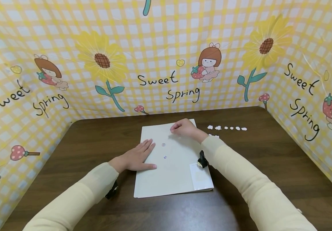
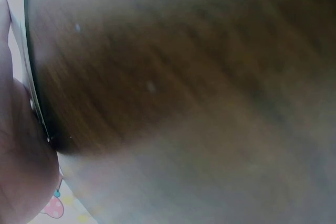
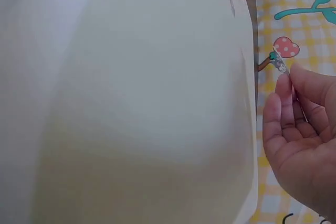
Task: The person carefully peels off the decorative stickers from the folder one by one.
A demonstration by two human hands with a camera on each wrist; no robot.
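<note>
A white, book-like pad lies on the table, with two small printed-looking marks on it, a round one and a bluish one below. My left hand rests with spread fingers on the pad's left edge; in the left wrist view part of the hand shows beside that edge. Above the pad's upper part, my right hand pinches a small thin piece with grey and white markings between thumb and fingertips. Its exact kind is unclear.
Small white cut-out pieces lie in a row on the dark wooden table, right of the pad, with more partly behind the right forearm. A whitish label sits at the pad's lower right corner. Patterned cloth surrounds the table.
</note>
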